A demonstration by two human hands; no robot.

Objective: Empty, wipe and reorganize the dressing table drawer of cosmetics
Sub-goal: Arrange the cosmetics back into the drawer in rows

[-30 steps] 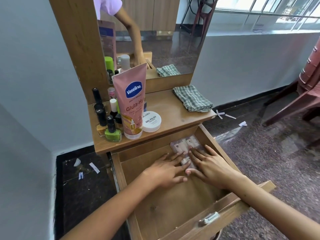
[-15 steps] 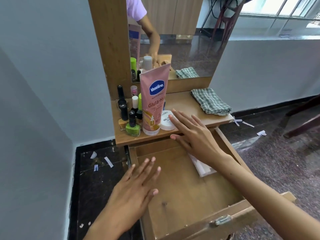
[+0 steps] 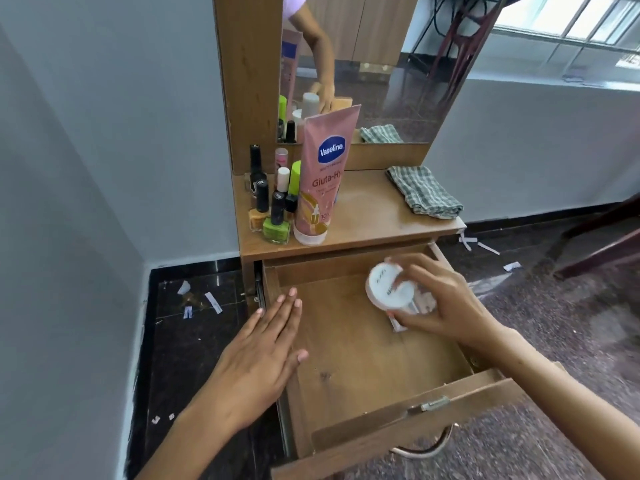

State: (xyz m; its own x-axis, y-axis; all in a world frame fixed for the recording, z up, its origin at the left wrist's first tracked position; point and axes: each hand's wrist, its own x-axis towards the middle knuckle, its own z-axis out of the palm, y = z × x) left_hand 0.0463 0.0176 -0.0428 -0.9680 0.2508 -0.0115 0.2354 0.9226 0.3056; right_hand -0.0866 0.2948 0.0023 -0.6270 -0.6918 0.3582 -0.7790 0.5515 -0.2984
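White round jar (image 3: 390, 286) is gripped by right hand (image 3: 438, 303) over open drawer (image 3: 363, 358) | left hand (image 3: 266, 351) is held flat, released, at drawer's left edge | Vaseline tube (image 3: 322, 178), nail polish bottles (image 3: 273, 209), checked cloth (image 3: 424, 192) are seen on tabletop (image 3: 367, 216) | clear packet (image 3: 424, 301) is partly hidden behind jar.

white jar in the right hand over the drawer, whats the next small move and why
Probably lower the white jar onto the drawer floor beside the flat packet at the back right. The right hand grips it just above there, the wood is bare, and the left hand rests on the drawer's left edge.
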